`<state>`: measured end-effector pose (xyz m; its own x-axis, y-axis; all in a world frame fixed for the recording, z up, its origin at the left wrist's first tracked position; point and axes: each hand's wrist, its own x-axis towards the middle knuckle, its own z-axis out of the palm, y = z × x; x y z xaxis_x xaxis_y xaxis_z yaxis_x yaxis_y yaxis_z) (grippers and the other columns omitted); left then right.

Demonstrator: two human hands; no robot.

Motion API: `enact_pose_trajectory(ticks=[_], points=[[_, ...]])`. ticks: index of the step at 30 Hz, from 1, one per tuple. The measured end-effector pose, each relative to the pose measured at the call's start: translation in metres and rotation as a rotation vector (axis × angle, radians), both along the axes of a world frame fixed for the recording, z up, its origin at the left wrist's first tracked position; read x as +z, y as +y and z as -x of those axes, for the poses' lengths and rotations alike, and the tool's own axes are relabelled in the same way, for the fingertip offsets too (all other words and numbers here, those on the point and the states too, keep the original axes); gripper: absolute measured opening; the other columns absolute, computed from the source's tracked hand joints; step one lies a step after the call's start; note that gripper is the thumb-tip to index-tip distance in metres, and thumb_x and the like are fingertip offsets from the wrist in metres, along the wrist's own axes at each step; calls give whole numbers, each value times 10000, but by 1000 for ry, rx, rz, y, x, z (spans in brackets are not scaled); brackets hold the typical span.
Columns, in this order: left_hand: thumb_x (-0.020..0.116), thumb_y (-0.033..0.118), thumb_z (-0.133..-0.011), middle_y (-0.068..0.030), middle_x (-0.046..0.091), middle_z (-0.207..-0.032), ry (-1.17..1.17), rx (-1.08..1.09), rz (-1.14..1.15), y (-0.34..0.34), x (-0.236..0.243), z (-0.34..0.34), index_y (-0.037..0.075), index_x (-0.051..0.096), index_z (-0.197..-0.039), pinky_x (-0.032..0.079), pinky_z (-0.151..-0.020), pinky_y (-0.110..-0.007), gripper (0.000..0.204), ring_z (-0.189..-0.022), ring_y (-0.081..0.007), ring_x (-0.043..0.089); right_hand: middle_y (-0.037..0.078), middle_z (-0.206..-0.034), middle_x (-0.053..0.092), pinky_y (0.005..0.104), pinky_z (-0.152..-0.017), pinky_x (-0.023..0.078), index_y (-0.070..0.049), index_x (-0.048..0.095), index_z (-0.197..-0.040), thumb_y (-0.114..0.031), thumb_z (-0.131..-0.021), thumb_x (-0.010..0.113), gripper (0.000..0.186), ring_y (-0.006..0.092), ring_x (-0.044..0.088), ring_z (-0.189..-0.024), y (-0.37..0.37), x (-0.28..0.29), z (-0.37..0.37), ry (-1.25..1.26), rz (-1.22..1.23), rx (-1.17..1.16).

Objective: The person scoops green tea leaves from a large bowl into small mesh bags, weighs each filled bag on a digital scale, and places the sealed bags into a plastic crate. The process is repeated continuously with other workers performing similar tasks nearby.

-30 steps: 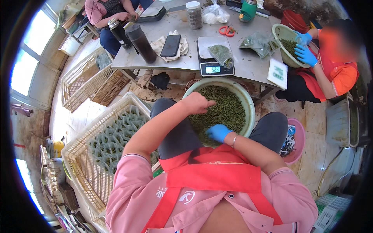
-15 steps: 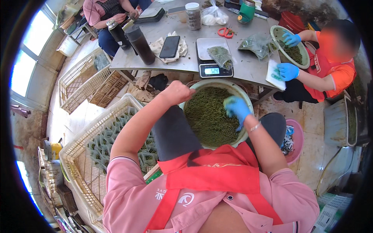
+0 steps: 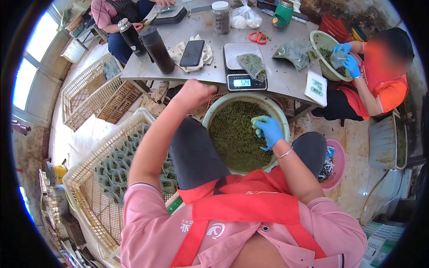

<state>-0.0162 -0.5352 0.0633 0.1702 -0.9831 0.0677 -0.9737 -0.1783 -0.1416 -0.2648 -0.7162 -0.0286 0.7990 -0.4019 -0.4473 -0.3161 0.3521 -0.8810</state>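
A pale green basin (image 3: pixel 212 111) of small green granular material sits between my knees. My bare left hand (image 3: pixel 198 94) is beyond its rear left rim, just short of the steel table's edge; the fingers are curled and what is under them is hidden. My blue-gloved right hand (image 3: pixel 269 131) is over the basin's right half, forefinger and thumb bent together with greenish tips, and I cannot make out what they hold. Beyond the basin stands a digital scale (image 3: pixel 236 82) carrying a clear bag of green material (image 3: pixel 250 63). A crate (image 3: pixel 85 187) of filled small bags lies at my left.
On the table (image 3: pixel 281 82) are bottles (image 3: pixel 161 58), a phone (image 3: pixel 192 52), orange scissors (image 3: pixel 258 37) and bags. A co-worker in orange (image 3: pixel 386 96) holds a bag over a bowl (image 3: pixel 318 40); another (image 3: pixel 107 18) sits back left. A pink tub (image 3: pixel 336 174) stands by my right knee.
My left hand has moved forward and leftward out over the basin's rim. My right hand has risen from low in the basin. The orange-clad co-worker's hands now hold a small bag.
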Motion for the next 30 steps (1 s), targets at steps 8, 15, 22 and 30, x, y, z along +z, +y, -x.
enact_pose_trajectory(ticks=[8,15,22,30], points=[[578,157,-845,-48,685,-760,1255,758,988,-18,-76,3,51,582,-1074,478,-583,-241,253,-587,-96,626,69,-912,618,220,-544,464,-15,598,-1093,-56,-848,552,253,79,546,-593,-7,32,-7,-165,579,58],[592,258,-825,-46,675,-757,806,664,763,-26,-72,17,125,613,-1019,492,-627,-315,237,-675,-207,654,125,-1116,590,348,-646,507,-65,579,-1143,-49,-829,543,317,259,630,-755,-43,30,-64,-444,1359,-170],[613,250,-804,-39,668,-727,697,594,813,-38,-70,24,135,624,-953,496,-600,-347,189,-667,-216,650,64,-1167,560,393,-648,506,-135,614,-979,-141,-815,539,180,319,608,-779,-58,48,-114,-208,1632,-54],[668,280,-714,-123,643,-723,330,687,775,-42,-64,18,99,509,-1101,482,-631,-424,456,-690,-335,628,58,-1148,562,392,-639,511,-162,620,-1014,-157,-812,535,220,299,618,-771,19,111,-150,-260,1740,492]])
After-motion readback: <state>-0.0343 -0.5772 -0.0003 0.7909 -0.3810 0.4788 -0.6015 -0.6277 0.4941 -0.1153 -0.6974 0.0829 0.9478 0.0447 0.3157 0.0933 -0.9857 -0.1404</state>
